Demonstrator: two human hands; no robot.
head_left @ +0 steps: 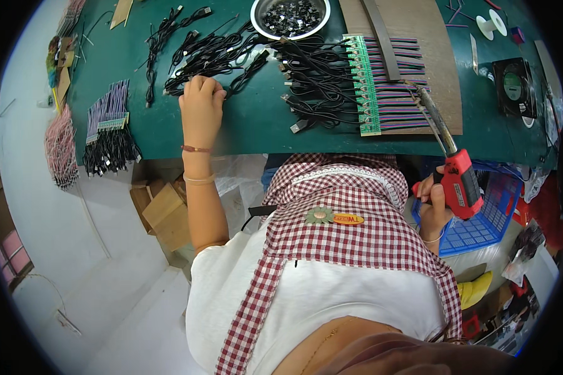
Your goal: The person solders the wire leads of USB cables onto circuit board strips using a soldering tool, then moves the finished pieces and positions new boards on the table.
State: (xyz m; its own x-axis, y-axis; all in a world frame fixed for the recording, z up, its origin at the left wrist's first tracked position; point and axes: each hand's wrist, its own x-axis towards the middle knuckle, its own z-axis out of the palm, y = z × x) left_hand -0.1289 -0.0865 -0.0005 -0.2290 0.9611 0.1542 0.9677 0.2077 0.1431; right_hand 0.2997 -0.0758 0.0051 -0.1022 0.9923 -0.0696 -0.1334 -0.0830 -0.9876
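Observation:
My left hand (201, 103) is at the near edge of a pile of black USB cables (216, 56), its fingers curled closed on a black cable; the fingertips are partly hidden. My right hand (435, 203) grips a red and black soldering gun (461, 184) by its handle. The gun's metal tip points away from me, over coloured wires (400, 109). Those wires run right from a row of green circuit boards (365, 87). More black USB cables (316, 81) extend to the boards' left. A flat grey bar (380, 37) lies across the wires.
A white bowl (254, 19) of small metal connectors stands at the back. Brown board (444, 75) lies under the wires. Finished-looking bundles (112, 131) hang over the left table edge. A black fan (513, 87) and white spool (491, 26) sit right; a blue crate (497, 209) is below.

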